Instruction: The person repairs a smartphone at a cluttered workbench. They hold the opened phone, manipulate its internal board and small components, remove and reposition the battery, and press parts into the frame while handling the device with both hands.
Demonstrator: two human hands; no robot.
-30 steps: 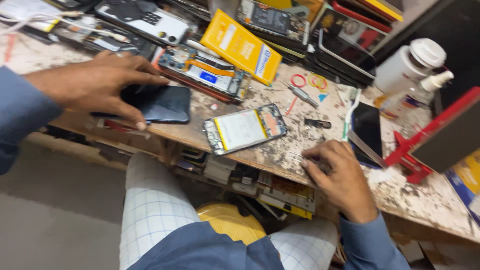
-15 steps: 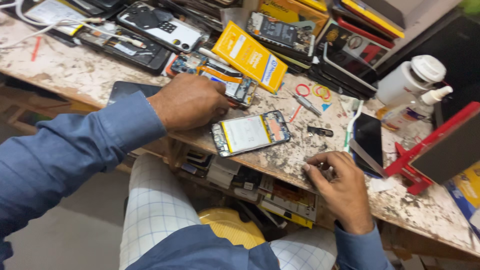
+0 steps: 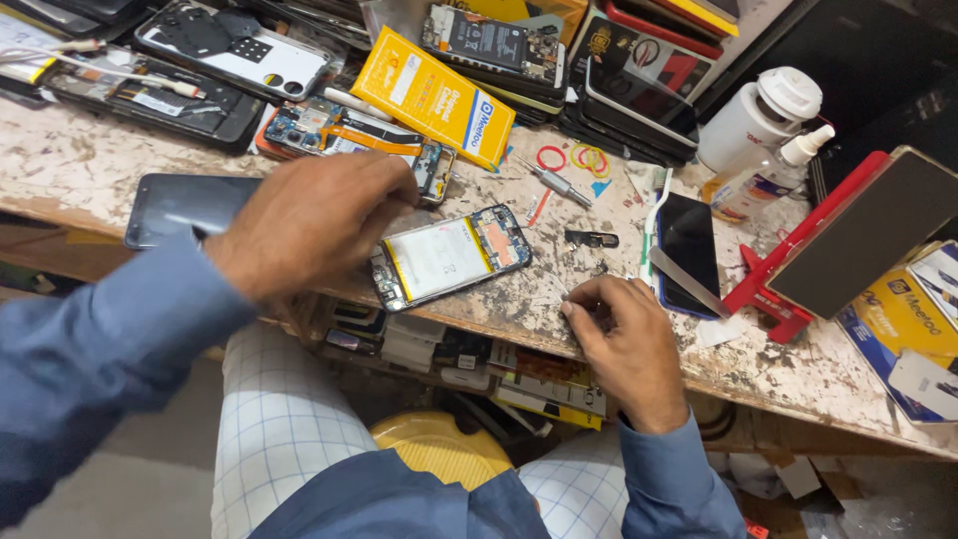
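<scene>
An opened phone [image 3: 449, 258], its back off and a pale battery showing, lies near the front edge of the worn bench [image 3: 80, 165]. My left hand [image 3: 309, 225] reaches over the phone's left end with curved, blurred fingers; I cannot see whether it grips. A dark phone screen [image 3: 185, 205] lies flat just left of that hand. My right hand [image 3: 629, 344] rests at the bench's front edge, right of the opened phone. Its fingers are curled with the tips pressed on the surface, and nothing shows in them. A small black part [image 3: 591, 239] lies just above it.
A yellow box [image 3: 434, 95], a small screwdriver [image 3: 554, 182] and rubber bands [image 3: 591, 158] lie behind the opened phone. A black phone [image 3: 689, 245], a red stand [image 3: 798, 260] and a white bottle [image 3: 753, 125] are at the right. More dismantled phones line the back. A yellow stool [image 3: 439, 449] is below.
My left hand has left the dark phone screen and moved right to the opened phone's left end. My right hand has stayed at the bench edge.
</scene>
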